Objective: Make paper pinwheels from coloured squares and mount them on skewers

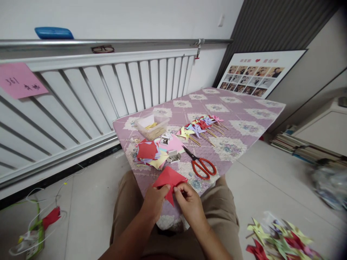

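Note:
A red sheet of paper (168, 177) is held over the near edge of a small table with a purple flowered cloth (238, 112). My left hand (154, 200) pinches its lower left part. My right hand (189, 200) pinches its lower point from the right. Both hands are closed on the paper, just above my lap. Behind the paper lie a stack of coloured paper squares (151, 153), red-handled scissors (200, 164) and a small stapler (173, 156).
A clear plastic box of sticks (152, 127) stands at the table's far left. A row of finished paper pinwheels (202, 126) lies mid-table. More pinwheels (279, 240) lie on the floor at right. A white radiator (89, 97) lines the wall; a framed photo board (255, 74) leans behind.

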`<control>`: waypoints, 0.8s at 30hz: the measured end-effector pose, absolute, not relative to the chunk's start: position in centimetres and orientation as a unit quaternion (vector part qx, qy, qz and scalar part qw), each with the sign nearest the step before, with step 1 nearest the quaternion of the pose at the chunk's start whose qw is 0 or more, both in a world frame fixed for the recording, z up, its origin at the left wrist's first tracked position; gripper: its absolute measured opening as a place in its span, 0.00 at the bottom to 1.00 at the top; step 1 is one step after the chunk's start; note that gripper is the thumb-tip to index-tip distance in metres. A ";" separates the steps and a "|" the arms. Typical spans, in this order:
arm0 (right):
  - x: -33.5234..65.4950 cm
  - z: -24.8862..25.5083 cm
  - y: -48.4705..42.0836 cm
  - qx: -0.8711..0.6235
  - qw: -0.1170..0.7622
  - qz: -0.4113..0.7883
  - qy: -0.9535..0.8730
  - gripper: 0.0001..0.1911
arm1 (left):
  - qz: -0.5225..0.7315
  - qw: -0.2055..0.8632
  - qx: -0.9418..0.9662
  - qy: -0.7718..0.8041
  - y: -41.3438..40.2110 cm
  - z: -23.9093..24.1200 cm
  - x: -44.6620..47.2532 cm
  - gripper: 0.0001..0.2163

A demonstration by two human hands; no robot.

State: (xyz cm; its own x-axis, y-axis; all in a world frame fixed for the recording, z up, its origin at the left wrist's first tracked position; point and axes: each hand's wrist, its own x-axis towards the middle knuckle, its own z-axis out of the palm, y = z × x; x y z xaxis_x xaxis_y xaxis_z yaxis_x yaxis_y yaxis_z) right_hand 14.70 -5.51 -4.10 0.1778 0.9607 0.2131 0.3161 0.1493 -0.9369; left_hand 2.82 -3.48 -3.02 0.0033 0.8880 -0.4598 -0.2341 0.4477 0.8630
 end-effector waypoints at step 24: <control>17.7 -2.8 -5.4 -0.559 0.595 0.415 -0.401 0.21 | 0.309 0.531 0.490 0.618 -3.4 -2.0 1.0 0.12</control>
State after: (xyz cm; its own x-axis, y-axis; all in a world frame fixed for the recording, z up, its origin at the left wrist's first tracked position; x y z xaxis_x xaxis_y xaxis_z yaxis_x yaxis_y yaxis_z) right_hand 17.66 -5.36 -2.84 0.3336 0.9426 0.0139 -0.0456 0.0309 -0.9985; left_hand 0.99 -3.35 -1.95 0.0451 0.9342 -0.3538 0.2785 0.3284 0.9026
